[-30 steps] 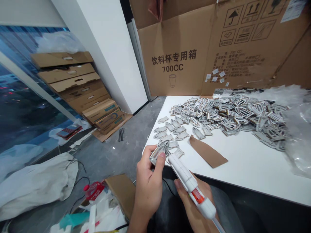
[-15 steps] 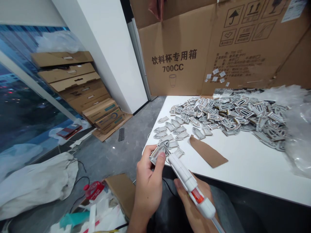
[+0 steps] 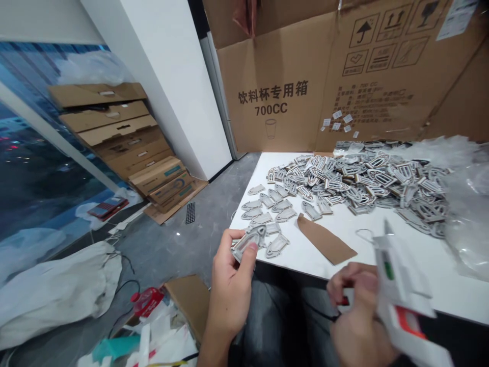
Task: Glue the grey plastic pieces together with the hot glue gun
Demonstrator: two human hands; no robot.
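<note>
A small grey arched part (image 3: 248, 242) is pinched between the thumb and fingers of my left hand (image 3: 234, 285), over the table's near left edge. My right hand (image 3: 361, 311) is closed around a white glue gun (image 3: 401, 285), somewhat blurred, its metal tip pointing up over the table's front edge. Several similar grey parts (image 3: 281, 205) lie spread on the white table (image 3: 376, 260) beyond my left hand. A large pile of such parts (image 3: 367, 178) covers the back of the table. A brown cardboard piece (image 3: 325, 239) lies between my hands, farther back.
A large cardboard box (image 3: 282, 66) stands behind the table. Clear plastic bags (image 3: 468, 204) lie at the right. On the floor at left are stacked flat boxes (image 3: 122, 132), a white sack (image 3: 61, 290) and an open box of scraps (image 3: 191, 306) with a red bottle (image 3: 147, 302).
My right hand has moved right with the glue gun, away from the grey part. My left hand still holds that part, nearly in the same place, tilted slightly differently.
</note>
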